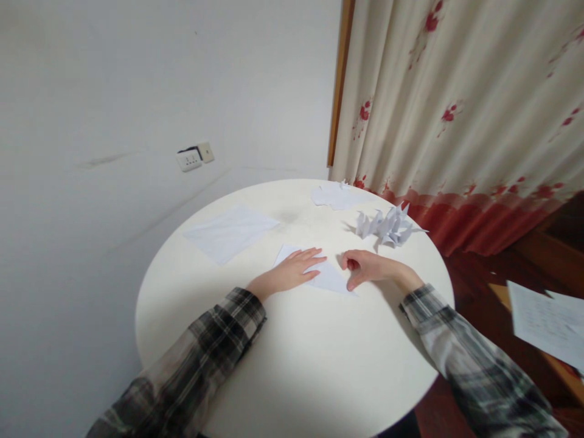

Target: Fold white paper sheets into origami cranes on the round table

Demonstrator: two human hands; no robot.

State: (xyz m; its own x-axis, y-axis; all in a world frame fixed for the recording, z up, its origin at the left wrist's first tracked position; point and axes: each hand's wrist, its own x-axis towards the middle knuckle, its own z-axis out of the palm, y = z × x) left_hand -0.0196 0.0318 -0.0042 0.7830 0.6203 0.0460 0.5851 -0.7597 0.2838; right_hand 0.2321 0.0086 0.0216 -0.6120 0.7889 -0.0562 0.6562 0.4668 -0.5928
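Observation:
A white sheet folded into a triangle (329,278) lies on the round white table (283,353). My left hand (294,271) rests flat on its left part, fingers stretched out. My right hand (365,267) is curled, fingers bent, and its thumb presses the triangle's right corner. I cannot see anything inside the curled fingers. Both arms wear plaid sleeves.
A flat stack of white sheets (230,232) lies at the table's left. Several folded paper figures (387,226) stand at the right rear, with more folded pieces (335,196) behind them. A flowered curtain (456,109) hangs at the right; printed sheets (547,322) lie lower right.

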